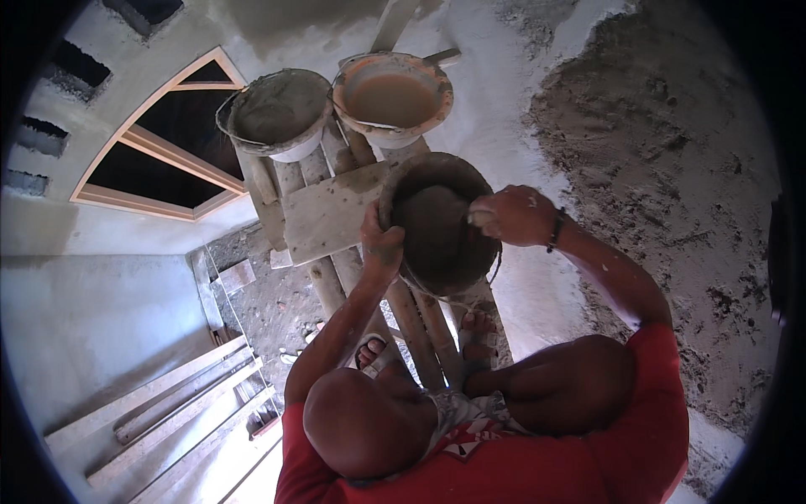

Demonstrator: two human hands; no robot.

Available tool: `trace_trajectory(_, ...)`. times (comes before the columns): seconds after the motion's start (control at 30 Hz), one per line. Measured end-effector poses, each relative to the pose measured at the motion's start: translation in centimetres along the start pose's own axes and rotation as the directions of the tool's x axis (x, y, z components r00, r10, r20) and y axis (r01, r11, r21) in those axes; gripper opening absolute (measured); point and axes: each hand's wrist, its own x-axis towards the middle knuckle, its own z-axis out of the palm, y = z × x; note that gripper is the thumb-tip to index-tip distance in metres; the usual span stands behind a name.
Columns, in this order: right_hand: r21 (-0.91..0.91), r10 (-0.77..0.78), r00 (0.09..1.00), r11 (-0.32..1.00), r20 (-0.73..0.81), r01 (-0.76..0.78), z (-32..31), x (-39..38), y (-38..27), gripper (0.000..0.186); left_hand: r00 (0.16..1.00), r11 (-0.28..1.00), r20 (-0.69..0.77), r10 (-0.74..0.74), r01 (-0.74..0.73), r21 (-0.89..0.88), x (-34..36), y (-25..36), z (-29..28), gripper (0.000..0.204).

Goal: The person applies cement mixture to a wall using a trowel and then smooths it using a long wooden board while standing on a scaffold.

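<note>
A dark, mortar-caked bucket [428,267] rests in front of me on the log-and-plank scaffold, holding wet grey mix. My left hand [382,239] grips its left rim, thumb over the edge. My right hand [512,216] is closed at the right rim, fingertips over the inside; what it holds is too hidden to name. A pale, spotted board [323,218] lies just left of the bucket. Farther forward stand a bucket of grey mix [281,113] and another [388,97] with murky orange-tinted liquid.
My sandaled feet [374,353] are on the poles [411,336]. A wooden window frame [134,134] is in the wall at upper left, with square openings beside it. Long boards [155,403] lie at lower left. A rough plaster surface [655,168] spans the right side.
</note>
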Motion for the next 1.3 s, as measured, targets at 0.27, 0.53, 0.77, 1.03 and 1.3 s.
trace_trajectory(0.27,-0.363,0.235,0.968,0.898,-0.088,-0.251,4.4,2.3,-0.4,0.019,0.995,0.995,0.004,-0.096,0.096,0.027,-0.5,1.3,1.0,0.048)
trace_trajectory(0.53,-0.455,-0.160,0.986,0.875,0.053,0.166,6.0,0.3,-3.8,0.018,0.993,0.991,0.044,-0.106,0.102,0.089,0.2,0.5,0.1,0.050)
trace_trajectory(0.77,-0.599,0.047,0.989,0.799,0.141,0.047,-1.1,-0.9,-3.3,0.022,0.999,0.997,0.023,-0.028,0.026,0.079,-0.2,0.1,0.8,0.049)
trace_trajectory(1.03,-0.686,0.193,0.973,0.726,0.127,-0.054,3.1,5.7,-2.6,0.017,1.000,0.964,-0.026,0.007,0.000,0.265,-0.7,2.6,2.1,0.046)
trace_trajectory(1.3,-0.443,0.287,0.748,0.897,0.598,0.010,1.7,6.8,-0.2,0.029,0.998,0.978,-0.055,-0.032,0.043,0.203,-0.7,0.8,1.2,0.046)
